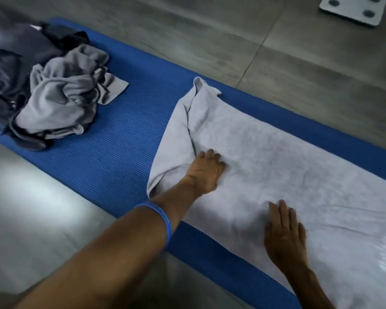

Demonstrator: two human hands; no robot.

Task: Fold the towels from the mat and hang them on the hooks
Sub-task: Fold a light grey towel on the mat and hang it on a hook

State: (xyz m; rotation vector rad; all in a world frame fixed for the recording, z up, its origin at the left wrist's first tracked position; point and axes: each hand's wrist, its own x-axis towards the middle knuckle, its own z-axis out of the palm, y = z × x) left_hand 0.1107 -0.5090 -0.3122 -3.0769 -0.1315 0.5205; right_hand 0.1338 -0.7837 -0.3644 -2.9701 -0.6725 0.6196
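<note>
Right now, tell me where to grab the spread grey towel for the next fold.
Pinch the spread grey towel at its far-left corner, coming from the mat's pile end. That end is already turned over and bunched, so it probably lifts easily, while both hands rest on the flat part.

— Where does the spread pale grey terry towel (276,157) lie?

— On the long blue ribbed foam mat (120,157), over its right part, reaching from near the far edge to the near edge.

— And both hands?

— On that towel: the left hand (206,172) by its folded-in left end, the right hand (285,233) nearer the mat's near edge, to the right.

— What else is on the mat?

— A crumpled heap of grey and dark cloth towels (54,97) at the left end, well apart from the spread one.

— Beyond the mat?

— A flat white square plate with four round dots (354,7) on the grey tiled floor (210,41), past the far edge.
</note>
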